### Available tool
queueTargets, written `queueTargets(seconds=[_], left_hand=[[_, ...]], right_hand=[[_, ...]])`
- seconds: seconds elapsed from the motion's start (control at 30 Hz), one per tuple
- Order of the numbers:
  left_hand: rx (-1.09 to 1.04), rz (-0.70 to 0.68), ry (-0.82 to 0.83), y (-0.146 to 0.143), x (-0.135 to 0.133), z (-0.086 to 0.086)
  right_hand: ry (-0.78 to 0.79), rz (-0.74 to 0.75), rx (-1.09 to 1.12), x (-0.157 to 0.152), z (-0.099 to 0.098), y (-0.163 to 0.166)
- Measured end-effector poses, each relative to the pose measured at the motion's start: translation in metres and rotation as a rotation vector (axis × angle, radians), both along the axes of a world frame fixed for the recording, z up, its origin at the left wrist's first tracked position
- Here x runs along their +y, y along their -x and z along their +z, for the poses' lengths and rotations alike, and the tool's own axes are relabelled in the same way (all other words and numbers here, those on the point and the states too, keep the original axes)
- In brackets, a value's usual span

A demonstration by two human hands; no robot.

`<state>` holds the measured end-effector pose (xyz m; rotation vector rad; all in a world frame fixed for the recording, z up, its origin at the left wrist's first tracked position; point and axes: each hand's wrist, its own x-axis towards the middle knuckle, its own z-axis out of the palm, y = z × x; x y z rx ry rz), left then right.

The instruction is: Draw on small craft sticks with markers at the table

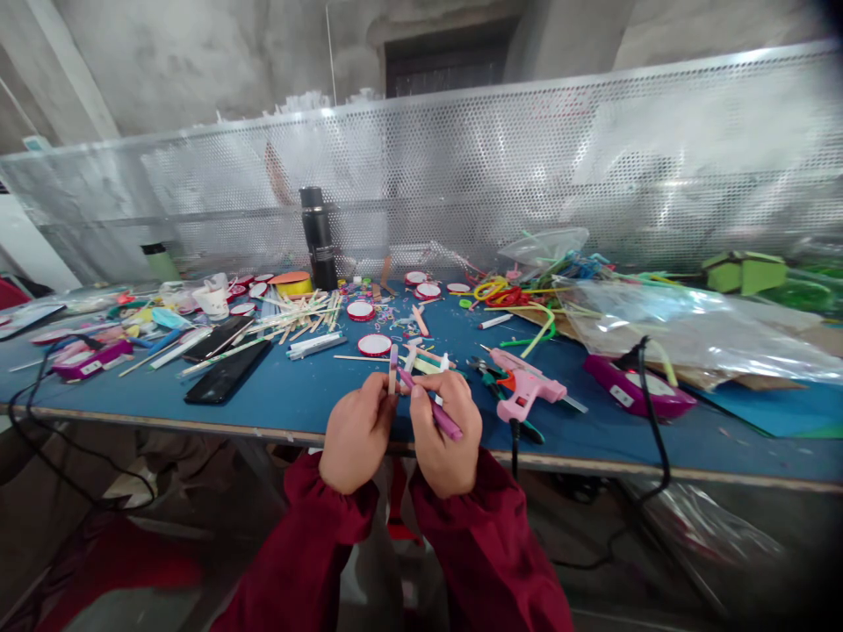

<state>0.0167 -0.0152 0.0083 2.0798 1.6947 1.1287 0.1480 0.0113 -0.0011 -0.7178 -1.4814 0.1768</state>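
Observation:
My left hand (357, 432) is closed in a pinch on a small upright craft stick (393, 367) with a pale pink top. My right hand (443, 430) is closed round a purple stick (443, 418) that slants down to the right, its upper tip meeting the upright stick. Both hands are held together just above the near edge of the blue table (296, 395). Red sleeves cover both wrists. A pink glue gun (523, 384) lies on the table right of my right hand, its black cord hanging over the edge.
Wooden sticks (299, 318), red-rimmed round lids (374, 344), a black phone (227, 373), a black flask (318, 237) and a white cup (212, 298) lie on the left and middle. Pliers (491, 373), a purple glue gun (636, 391), plastic bags (685, 320) and coloured straws sit right. A perforated metal screen (527, 167) backs the table.

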Motion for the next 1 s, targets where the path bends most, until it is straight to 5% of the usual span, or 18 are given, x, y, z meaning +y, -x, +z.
queueTargets(seconds=[1.0], left_hand=[[-0.031, 0.003, -0.009, -0.0015, -0.0011, 0.0017]], right_hand=[[0.004, 0.0, 0.027, -0.0009, 0.0006, 0.0003]])
